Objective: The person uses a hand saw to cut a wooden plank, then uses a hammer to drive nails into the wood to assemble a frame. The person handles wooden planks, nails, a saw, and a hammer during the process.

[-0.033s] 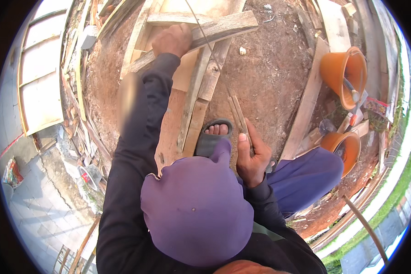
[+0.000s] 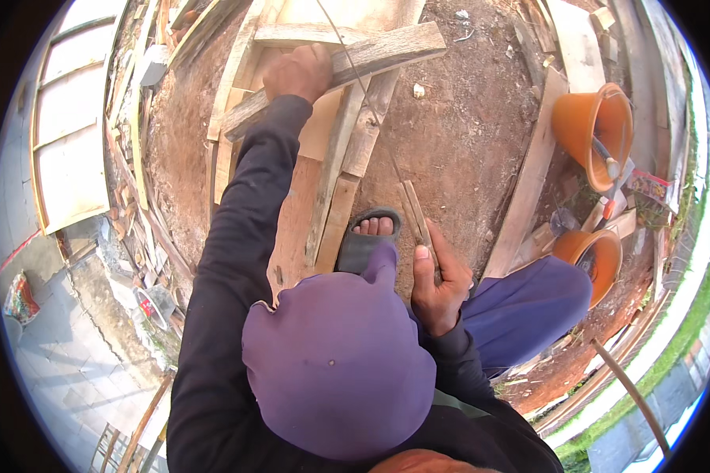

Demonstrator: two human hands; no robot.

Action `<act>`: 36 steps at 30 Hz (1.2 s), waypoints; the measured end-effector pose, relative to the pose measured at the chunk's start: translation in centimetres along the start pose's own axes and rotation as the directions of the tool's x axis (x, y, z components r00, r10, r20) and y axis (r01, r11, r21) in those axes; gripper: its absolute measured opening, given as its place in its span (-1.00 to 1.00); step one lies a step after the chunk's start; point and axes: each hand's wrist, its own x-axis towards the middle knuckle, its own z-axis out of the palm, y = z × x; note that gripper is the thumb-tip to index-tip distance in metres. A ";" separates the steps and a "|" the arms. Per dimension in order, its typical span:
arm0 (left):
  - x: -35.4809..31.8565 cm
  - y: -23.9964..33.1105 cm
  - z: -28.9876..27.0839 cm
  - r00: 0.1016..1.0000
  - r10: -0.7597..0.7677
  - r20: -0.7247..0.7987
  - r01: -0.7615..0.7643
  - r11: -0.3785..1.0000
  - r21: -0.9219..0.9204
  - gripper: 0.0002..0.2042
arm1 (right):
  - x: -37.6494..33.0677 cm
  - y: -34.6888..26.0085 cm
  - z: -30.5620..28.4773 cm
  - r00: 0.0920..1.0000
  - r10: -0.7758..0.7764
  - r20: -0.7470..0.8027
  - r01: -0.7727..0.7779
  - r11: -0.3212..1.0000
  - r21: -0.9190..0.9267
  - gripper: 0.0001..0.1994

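My left hand (image 2: 298, 72) is closed over a short weathered plank (image 2: 386, 54) and presses it down on a wooden frame. The plank lies at a slant, its right end sticking out past the frame. In my right hand (image 2: 440, 284) is the wooden handle (image 2: 415, 213) of what looks like a handsaw, its fingers wrapped round the grip. Seen edge-on, the thin dark blade (image 2: 380, 124) runs away from me and crosses the plank to the right of my left hand. Its teeth cannot be made out.
The wooden frame (image 2: 335, 197) stretches from my feet to the far edge. My sandalled foot (image 2: 371, 236) stands beside it, close to the saw handle. Two orange buckets (image 2: 572, 122) lie at the right near a long board (image 2: 528, 181). Scrap wood lies along the left.
My right hand and the saw have drawn back a little toward me. My left hand and the plank stay in place.
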 end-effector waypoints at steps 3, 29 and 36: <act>-0.1 0.5 0.0 1.000 -0.007 -0.002 0.007 0.998 -0.057 -0.43 | -0.7 -1.0 0.0 0.997 0.072 -0.029 -0.072 0.997 0.030 -0.61; 0.3 0.4 0.4 0.995 -0.003 -0.098 0.001 1.000 -0.024 -0.43 | -1.7 1.1 -0.3 0.999 -0.042 -0.023 0.041 0.998 -0.038 -0.59; 1.0 0.2 0.6 0.993 -0.046 -0.110 0.045 0.999 -0.019 -0.42 | 7.6 -0.3 4.6 0.997 0.066 -0.024 -0.064 0.993 0.099 -0.64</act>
